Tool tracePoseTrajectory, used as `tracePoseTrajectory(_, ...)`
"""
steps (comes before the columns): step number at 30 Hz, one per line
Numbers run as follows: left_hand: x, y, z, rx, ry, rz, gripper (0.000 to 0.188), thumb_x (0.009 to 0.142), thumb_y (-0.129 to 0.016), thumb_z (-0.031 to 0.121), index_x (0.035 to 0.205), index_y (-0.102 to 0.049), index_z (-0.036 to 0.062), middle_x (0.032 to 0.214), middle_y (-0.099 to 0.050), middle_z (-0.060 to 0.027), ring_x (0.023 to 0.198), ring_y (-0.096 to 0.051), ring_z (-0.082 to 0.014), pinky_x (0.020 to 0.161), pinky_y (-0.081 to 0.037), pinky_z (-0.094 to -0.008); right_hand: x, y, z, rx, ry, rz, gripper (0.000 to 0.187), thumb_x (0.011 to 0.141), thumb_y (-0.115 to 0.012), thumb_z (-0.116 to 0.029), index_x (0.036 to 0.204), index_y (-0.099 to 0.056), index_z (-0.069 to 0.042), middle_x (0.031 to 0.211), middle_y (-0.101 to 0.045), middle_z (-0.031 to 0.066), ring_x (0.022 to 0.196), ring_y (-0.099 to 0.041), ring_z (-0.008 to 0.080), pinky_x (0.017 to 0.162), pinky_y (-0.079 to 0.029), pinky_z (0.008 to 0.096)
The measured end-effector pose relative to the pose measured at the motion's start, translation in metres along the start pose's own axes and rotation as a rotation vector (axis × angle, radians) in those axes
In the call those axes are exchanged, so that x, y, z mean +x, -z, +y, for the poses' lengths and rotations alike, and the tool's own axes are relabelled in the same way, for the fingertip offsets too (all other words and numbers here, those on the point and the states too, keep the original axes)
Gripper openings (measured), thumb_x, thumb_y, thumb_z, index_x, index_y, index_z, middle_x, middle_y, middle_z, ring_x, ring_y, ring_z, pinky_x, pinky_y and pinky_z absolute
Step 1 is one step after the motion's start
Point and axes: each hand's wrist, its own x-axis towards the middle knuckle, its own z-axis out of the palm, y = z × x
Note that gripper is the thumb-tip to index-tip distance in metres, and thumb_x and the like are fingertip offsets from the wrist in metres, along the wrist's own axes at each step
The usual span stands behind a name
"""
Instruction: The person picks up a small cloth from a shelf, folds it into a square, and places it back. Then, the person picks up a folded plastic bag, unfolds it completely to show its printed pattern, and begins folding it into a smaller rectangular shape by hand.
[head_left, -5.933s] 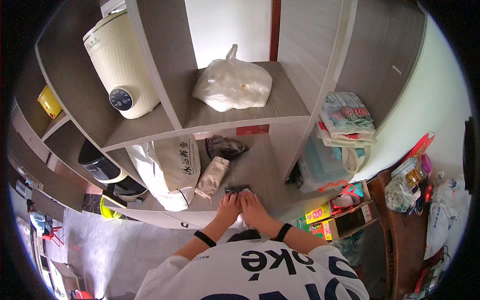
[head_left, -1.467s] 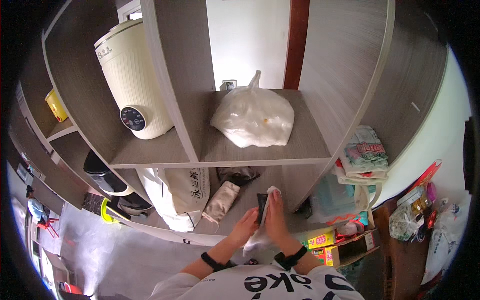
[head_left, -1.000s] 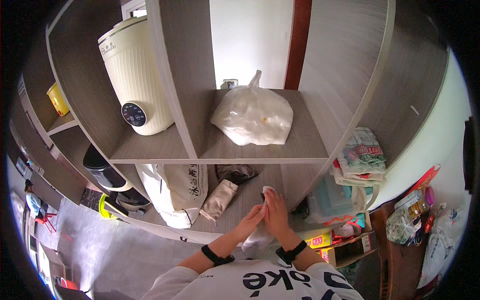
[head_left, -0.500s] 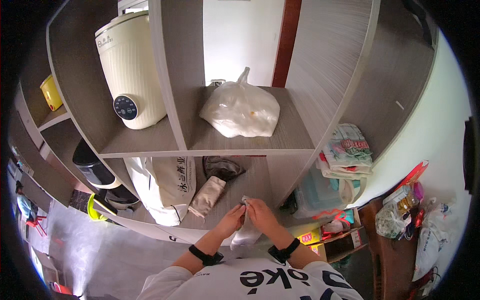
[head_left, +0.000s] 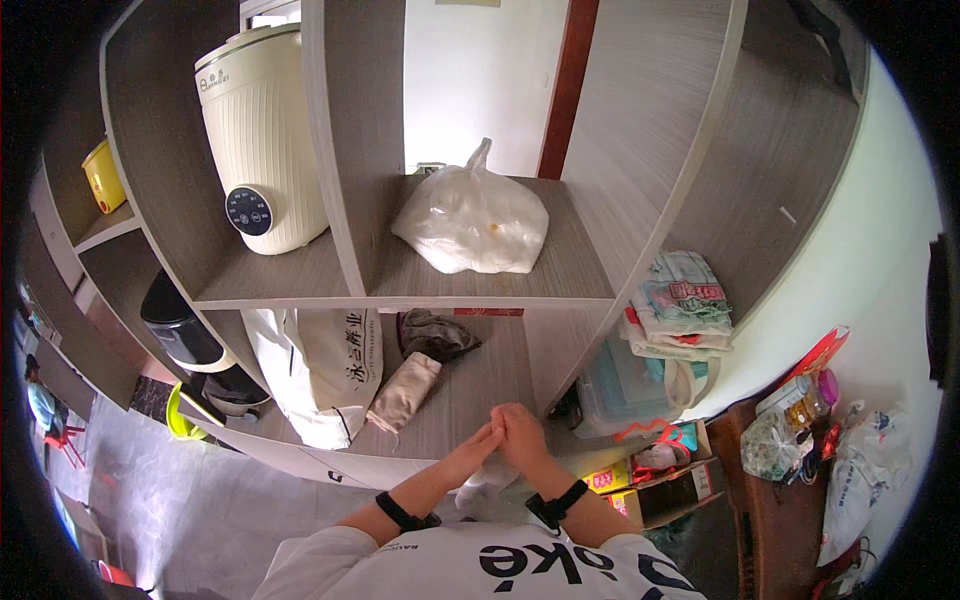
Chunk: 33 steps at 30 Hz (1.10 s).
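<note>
My left hand [head_left: 468,456] and my right hand [head_left: 521,440] meet in front of the lower shelf's front edge. The left fingers are pressed together against the right palm, and the right fingers curl over them. Below them, between my forearms, hangs a whitish translucent plastic bag [head_left: 486,484]. Its upper end is hidden in my closed hands. On the lower shelf [head_left: 480,385] nearby lie a rolled beige cloth pouch [head_left: 405,392] and a dark grey cloth bundle [head_left: 437,335]. A white cloth bag [head_left: 318,375] stands left of them.
Above, a tied white plastic bag [head_left: 473,222] and a cream appliance [head_left: 262,140] occupy separate compartments. At right are folded bags [head_left: 682,300] on a clear bin [head_left: 620,390], an open carton [head_left: 680,495] and a brown bench [head_left: 765,510]. A person [head_left: 43,400] sits far left.
My hands have drawn closer together and the right now covers the pinched end that showed between them. The view has shifted slightly; the shelf contents stay put.
</note>
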Motion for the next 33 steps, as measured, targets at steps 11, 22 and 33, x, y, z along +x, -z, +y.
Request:
tracePoseTrajectory(11,0.013,0.022,-0.037,0.48,-0.046,-0.029,0.039,0.089,-0.041,0.026,0.116,-0.04,-0.0015,0.112,-0.046,-0.0086,0.104,-0.041,-0.0145,0.088,-0.032,-0.0268,-0.009,0.002,0.002,-0.091,-0.218,-0.03,0.044,0.087,-0.034,-0.033,0.069,-0.057,0.0,0.062,-0.055,0.0205,0.061,-0.054,0.0365,0.054,-0.041,0.044)
tracePoseTrajectory(22,-0.001,0.032,-0.031,0.946,-0.224,0.308,0.025,0.082,-0.048,0.027,0.088,-0.051,0.0032,0.072,-0.056,-0.0203,0.069,-0.054,-0.038,0.057,-0.041,-0.0419,-0.021,0.009,0.006,0.21,-0.216,0.005,0.034,0.076,-0.058,-0.033,0.084,-0.056,0.0,0.073,-0.058,0.0132,0.066,-0.057,0.0241,0.059,-0.044,0.0338)
tracePoseTrajectory(33,-0.027,0.034,-0.026,0.997,-0.218,0.116,0.022,0.08,-0.05,0.023,0.086,-0.052,0.0018,0.075,-0.056,-0.021,0.072,-0.053,-0.0386,0.061,-0.041,-0.0433,-0.039,0.001,-0.015,0.124,-0.208,-0.263,0.036,0.07,-0.062,-0.035,0.079,-0.056,-0.001,0.073,-0.055,0.0142,0.066,-0.054,0.0274,0.058,-0.042,0.0354)
